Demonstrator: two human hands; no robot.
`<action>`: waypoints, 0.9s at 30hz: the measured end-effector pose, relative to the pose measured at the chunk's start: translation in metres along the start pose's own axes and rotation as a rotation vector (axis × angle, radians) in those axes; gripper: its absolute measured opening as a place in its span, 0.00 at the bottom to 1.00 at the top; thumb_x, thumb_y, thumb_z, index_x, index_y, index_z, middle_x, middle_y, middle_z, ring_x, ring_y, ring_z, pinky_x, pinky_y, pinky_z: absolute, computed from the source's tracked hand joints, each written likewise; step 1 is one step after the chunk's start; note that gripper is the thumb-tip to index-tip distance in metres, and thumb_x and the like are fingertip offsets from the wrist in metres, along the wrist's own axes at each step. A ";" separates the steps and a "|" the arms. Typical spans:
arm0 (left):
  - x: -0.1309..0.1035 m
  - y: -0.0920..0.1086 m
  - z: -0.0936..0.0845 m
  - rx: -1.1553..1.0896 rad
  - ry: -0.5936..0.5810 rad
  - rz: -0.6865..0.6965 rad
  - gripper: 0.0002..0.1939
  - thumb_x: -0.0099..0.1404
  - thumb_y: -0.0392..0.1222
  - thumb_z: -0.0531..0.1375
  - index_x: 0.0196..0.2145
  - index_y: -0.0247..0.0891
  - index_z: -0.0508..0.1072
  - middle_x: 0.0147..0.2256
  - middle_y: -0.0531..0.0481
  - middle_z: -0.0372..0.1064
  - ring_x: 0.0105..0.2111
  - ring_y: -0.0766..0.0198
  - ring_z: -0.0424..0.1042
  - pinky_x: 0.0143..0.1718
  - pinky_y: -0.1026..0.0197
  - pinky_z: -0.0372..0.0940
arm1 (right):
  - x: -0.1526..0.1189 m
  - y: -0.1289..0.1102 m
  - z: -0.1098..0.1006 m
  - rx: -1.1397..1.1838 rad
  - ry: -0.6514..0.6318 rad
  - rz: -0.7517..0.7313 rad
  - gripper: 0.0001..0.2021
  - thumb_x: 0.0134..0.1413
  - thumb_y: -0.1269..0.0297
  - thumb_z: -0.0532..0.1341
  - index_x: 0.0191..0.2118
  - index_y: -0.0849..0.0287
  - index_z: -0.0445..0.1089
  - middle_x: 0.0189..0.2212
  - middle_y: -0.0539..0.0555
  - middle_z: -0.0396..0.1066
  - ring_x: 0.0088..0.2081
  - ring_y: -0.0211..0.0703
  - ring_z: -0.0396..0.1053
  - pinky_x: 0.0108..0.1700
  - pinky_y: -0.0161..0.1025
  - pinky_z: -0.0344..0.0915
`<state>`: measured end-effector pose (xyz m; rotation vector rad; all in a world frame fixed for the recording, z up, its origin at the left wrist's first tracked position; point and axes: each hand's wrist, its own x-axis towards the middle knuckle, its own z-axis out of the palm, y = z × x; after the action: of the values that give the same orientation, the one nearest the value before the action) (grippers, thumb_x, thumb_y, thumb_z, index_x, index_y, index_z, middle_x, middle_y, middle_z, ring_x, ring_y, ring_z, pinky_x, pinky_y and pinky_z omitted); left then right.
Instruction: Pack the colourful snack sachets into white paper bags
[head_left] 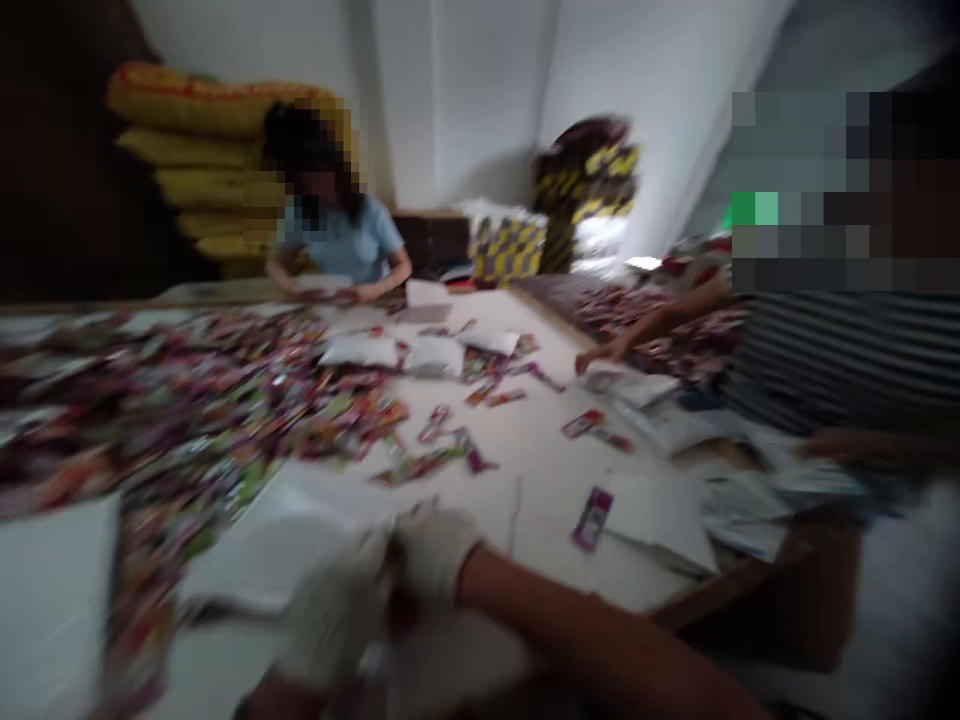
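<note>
White bag (277, 525): plain, unprinted on visible face | pose: broad face up, long axis slanting lower left to upper right, dark band under near edge | place: near side of table (544, 435), by heap of colourful packets (251, 400) | right end partly hidden | fill, opening: blurred, cannot tell

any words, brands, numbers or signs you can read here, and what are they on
None readable.
Top yellow sack: red markings, perhaps lettering, too blurred.
Purple packet: pale marking, too small and blurred.
Heaped packets: any print too blurred.
</note>
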<state>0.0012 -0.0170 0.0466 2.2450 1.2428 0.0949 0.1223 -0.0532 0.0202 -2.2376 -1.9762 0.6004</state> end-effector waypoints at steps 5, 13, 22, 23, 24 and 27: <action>0.025 -0.046 0.030 0.032 0.170 0.242 0.07 0.64 0.35 0.52 0.36 0.36 0.70 0.36 0.48 0.69 0.37 0.64 0.67 0.38 0.64 0.58 | -0.001 0.034 0.026 0.307 0.186 -0.105 0.18 0.53 0.56 0.56 0.47 0.62 0.67 0.37 0.58 0.72 0.37 0.45 0.70 0.39 0.40 0.65; 0.036 -0.049 0.041 -0.018 0.258 0.361 0.10 0.65 0.38 0.51 0.37 0.38 0.71 0.37 0.49 0.70 0.37 0.65 0.68 0.40 0.66 0.60 | 0.028 0.038 0.036 0.200 0.152 -0.230 0.10 0.57 0.69 0.52 0.35 0.63 0.71 0.34 0.57 0.68 0.35 0.39 0.65 0.42 0.36 0.62; 0.045 -0.057 0.036 -0.118 0.175 0.406 0.09 0.63 0.36 0.51 0.28 0.36 0.70 0.30 0.51 0.68 0.32 0.67 0.66 0.35 0.66 0.59 | 0.042 0.036 0.046 0.444 0.359 -0.091 0.07 0.50 0.72 0.53 0.26 0.59 0.67 0.27 0.52 0.66 0.31 0.39 0.64 0.35 0.35 0.62; 0.045 -0.057 0.035 -0.131 0.171 0.402 0.09 0.63 0.36 0.51 0.28 0.36 0.69 0.29 0.51 0.68 0.31 0.68 0.65 0.35 0.67 0.59 | 0.047 0.035 0.040 0.383 0.277 -0.094 0.08 0.48 0.73 0.53 0.24 0.59 0.66 0.25 0.51 0.65 0.29 0.39 0.63 0.34 0.34 0.60; 0.045 -0.057 0.034 -0.149 0.170 0.381 0.10 0.64 0.36 0.50 0.28 0.36 0.69 0.28 0.52 0.67 0.30 0.68 0.65 0.34 0.67 0.59 | 0.050 0.034 0.033 0.313 0.203 -0.112 0.08 0.48 0.74 0.53 0.23 0.59 0.66 0.25 0.51 0.65 0.29 0.38 0.63 0.33 0.34 0.59; 0.047 -0.059 0.033 -0.162 0.160 0.304 0.10 0.65 0.38 0.49 0.30 0.37 0.69 0.28 0.53 0.67 0.29 0.69 0.65 0.32 0.68 0.58 | 0.046 0.039 0.007 0.117 0.187 -0.170 0.11 0.54 0.69 0.51 0.27 0.60 0.69 0.30 0.55 0.68 0.32 0.41 0.64 0.37 0.37 0.59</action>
<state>-0.0063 0.0302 -0.0203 2.3010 0.9241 0.4811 0.1597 -0.0157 -0.0089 -1.9562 -1.9573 0.4564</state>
